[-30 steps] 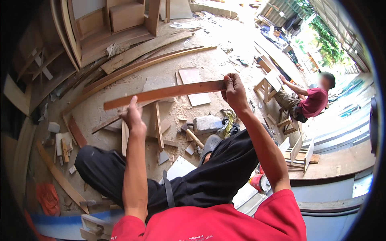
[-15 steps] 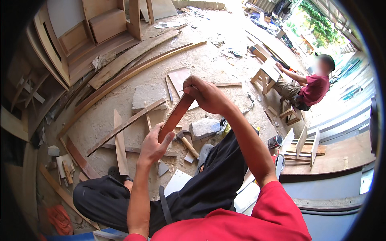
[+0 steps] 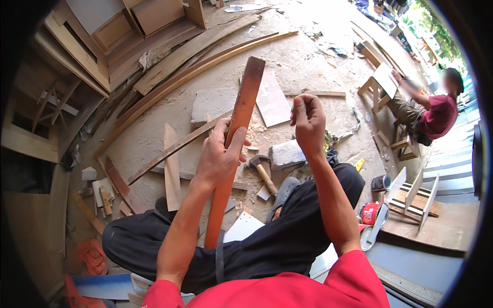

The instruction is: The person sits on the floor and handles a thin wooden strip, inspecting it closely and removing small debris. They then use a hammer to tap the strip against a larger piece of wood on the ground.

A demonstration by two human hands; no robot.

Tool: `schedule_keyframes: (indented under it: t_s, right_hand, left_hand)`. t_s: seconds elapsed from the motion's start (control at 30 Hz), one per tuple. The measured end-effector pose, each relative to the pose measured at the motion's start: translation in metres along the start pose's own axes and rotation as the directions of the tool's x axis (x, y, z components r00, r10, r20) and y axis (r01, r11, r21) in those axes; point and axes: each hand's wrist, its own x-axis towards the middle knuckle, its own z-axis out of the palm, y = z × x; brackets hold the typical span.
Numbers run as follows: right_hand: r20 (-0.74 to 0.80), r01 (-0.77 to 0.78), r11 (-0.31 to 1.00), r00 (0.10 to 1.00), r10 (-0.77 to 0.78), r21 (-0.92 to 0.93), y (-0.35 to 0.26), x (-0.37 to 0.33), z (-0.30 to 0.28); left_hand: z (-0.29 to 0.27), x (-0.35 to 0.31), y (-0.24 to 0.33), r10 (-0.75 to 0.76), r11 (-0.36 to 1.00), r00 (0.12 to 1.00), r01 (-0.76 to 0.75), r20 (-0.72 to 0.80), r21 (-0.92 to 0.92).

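One plank (image 3: 247,102): clamped in left grip (image 3: 221,158), thumb across the broad face; raised above the floor (image 3: 172,105), slanted, lower end close to the trousers (image 3: 277,241). Right grip (image 3: 308,120): apart from the plank, thumb and fingers drawn together. Near the shoe (image 3: 286,193): hammer (image 3: 266,178), just beside pale block (image 3: 285,154).

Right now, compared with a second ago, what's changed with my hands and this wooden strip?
Your right hand has let go of the wooden strip; your left hand alone holds it, near the middle. The strip has swung from crosswise to pointing away from you. The wooden-handled tool still lies beside the pale block.
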Motion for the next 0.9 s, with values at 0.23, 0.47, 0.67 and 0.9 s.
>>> schedule_keyframes:
  t_s: [0.23,0.47,0.67,0.9]
  right_hand:
    - [0.304,-0.096,0.995,0.948,0.088,0.009,-0.02,-0.046,0.016]
    - [0.423,0.082,0.995,0.905,-0.051,-0.057,-0.03,-0.068,0.023]
    - [0.488,0.162,0.986,0.864,-0.121,-0.042,-0.021,-0.083,0.033]
    - [0.565,0.195,0.976,0.818,-0.109,-0.093,-0.02,-0.095,0.039]
  left_hand:
    - [-0.001,-0.01,0.014,-0.157,0.987,0.987,0.157,0.022,-0.015]
    - [-0.005,-0.047,0.011,-0.352,0.925,0.932,0.36,0.08,-0.119]
    - [-0.015,-0.071,-0.011,-0.338,0.893,0.934,0.356,0.112,-0.277]
    - [-0.019,-0.08,-0.016,-0.395,0.86,0.91,0.414,0.127,-0.297]
